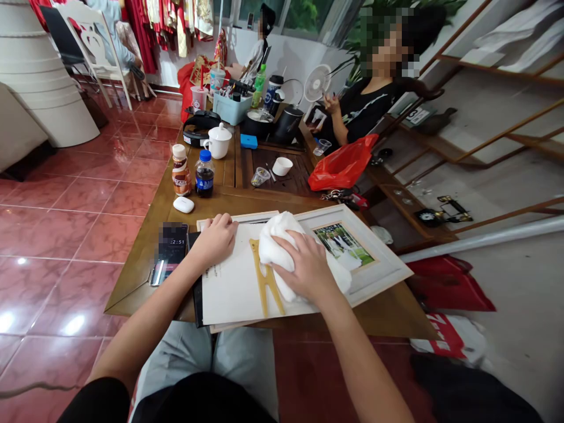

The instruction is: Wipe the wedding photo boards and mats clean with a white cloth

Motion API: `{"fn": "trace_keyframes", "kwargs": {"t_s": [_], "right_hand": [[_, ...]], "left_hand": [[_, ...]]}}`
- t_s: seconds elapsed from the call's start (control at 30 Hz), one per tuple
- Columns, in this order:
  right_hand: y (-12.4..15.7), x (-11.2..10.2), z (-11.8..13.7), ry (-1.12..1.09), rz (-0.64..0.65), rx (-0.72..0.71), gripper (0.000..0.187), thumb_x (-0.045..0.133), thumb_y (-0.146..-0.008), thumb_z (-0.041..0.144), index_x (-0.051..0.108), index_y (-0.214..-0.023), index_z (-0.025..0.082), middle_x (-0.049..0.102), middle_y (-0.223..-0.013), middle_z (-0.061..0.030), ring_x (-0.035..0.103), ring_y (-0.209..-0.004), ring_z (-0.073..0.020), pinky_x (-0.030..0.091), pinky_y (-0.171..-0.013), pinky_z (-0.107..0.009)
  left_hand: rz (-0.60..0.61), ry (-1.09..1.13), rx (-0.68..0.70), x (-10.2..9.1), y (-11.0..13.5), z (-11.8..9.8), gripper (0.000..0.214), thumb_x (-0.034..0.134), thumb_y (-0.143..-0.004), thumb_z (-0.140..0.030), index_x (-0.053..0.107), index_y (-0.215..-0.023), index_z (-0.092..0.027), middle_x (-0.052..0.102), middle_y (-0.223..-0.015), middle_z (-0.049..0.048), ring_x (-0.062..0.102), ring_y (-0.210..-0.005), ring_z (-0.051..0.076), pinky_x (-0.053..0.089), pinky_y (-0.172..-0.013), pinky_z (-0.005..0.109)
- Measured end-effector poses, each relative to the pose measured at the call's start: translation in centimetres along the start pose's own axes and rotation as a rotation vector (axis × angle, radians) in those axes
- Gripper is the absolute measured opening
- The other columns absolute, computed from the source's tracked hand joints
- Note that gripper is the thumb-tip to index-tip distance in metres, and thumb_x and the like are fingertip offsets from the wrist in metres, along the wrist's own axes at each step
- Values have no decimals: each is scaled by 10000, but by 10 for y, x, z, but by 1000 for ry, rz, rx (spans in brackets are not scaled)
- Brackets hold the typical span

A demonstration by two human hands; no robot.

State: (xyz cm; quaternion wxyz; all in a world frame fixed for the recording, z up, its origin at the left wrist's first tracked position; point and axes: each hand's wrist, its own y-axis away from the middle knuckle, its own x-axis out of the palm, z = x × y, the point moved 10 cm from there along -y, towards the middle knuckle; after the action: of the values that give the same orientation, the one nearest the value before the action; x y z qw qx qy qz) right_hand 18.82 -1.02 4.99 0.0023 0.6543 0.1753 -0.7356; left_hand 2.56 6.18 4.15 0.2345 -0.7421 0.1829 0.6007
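Observation:
A white picture frame (379,264) with a wedding photo (342,243) lies flat on the wooden table (145,247) in front of me. A second frame's white back (229,288), with a yellow-brown stand (267,282), lies beside it on the left. My right hand (308,267) is closed on a white cloth (277,238) and presses it onto the frame. With its fingers curled, my left hand (215,238) rests on the top left edge of the frame back and holds it down.
A phone (170,252), white earbud case (184,204), two bottles (194,173), a teapot (218,140), cups, a tea tray and a red plastic bag (343,167) sit farther back. A person in black sits at the far right. Red tiled floor lies to the left.

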Motion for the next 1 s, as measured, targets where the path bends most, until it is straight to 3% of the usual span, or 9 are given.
{"fn": "trace_keyframes", "kwargs": {"t_s": [0.2, 0.47, 0.67, 1.0], "right_hand": [[-44, 8, -9, -74, 2, 44, 550, 489, -974, 519, 614, -1424, 231, 558, -1460, -146, 492, -1222, -385, 408, -1000, -549], [-54, 15, 25, -259, 97, -278, 549, 505, -963, 538, 618, -1439, 289, 558, -1492, -97, 451, -1320, -352, 342, -1087, -513], [-29, 12, 32, -246, 100, -321, 599, 501, -953, 599, 607, -1456, 292, 551, -1494, -111, 446, -1294, -377, 350, -1059, -530], [48, -9, 54, -203, 20, -392, 640, 516, -921, 635, 600, -1436, 264, 546, -1450, -123, 426, -1254, -389, 335, -1045, -548]], "left_hand": [[-1, -21, 9, -1, 1, -2, 312, 384, -1027, -169, 633, -1215, -149, 611, -1203, 154, 567, -1124, 299, 451, -972, 450], [-14, -11, 9, -2, 0, -3, 329, 371, -1036, -184, 657, -1193, -143, 610, -1194, 164, 558, -1115, 309, 451, -985, 477], [-11, 10, -16, -1, 1, -1, 344, 385, -1038, -198, 649, -1254, -150, 614, -1215, 152, 551, -1148, 307, 446, -999, 482], [-29, 7, -44, 1, 0, 2, 330, 400, -1013, -173, 650, -1229, -178, 615, -1232, 141, 558, -1159, 298, 442, -992, 456]]}}
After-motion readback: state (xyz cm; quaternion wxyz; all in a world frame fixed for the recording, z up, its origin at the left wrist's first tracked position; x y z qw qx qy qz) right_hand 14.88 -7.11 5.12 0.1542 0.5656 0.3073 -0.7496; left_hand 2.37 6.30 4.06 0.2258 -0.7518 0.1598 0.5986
